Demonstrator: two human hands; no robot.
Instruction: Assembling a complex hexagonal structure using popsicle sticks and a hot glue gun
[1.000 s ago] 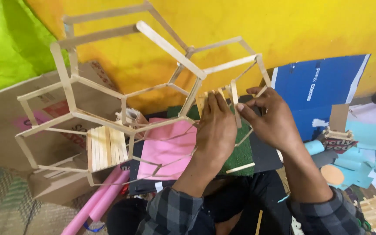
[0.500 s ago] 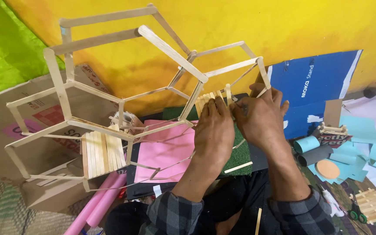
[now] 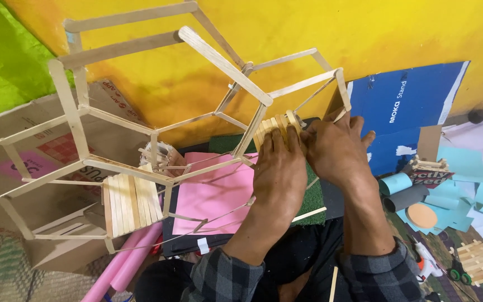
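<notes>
Nearest: two checked sleeves, forearms reaching away from the body.

Left hand: palm down, fingers curled over the near edge of a small slat panel, pinching it. Holding the panel.

Right hand: just beside the left, touching it; fingers closed on the right end of the same panel where it meets a strut of the stick frame. How narrow the grip is underneath cannot be told; the hand hides it.

Slat panel: short sticks side by side, tilted, sitting in the right-hand cell of the frame, between two struts.

Handling judgement: the panel looks best seated with both ends pressed evenly against the struts and kept square to the cell; the frame is thin and open, so light steady pressure would suit, with one hand bracing the strut against flex.

Below the frame: pink sheet on a dark mat, green pad under the wrists.

Left, near: second slat panel already fixed in a lower cell; pink rolls beneath.

Right: blue board, paper scraps, stick raft.

Far: cardboard box, yellow wall.
</notes>
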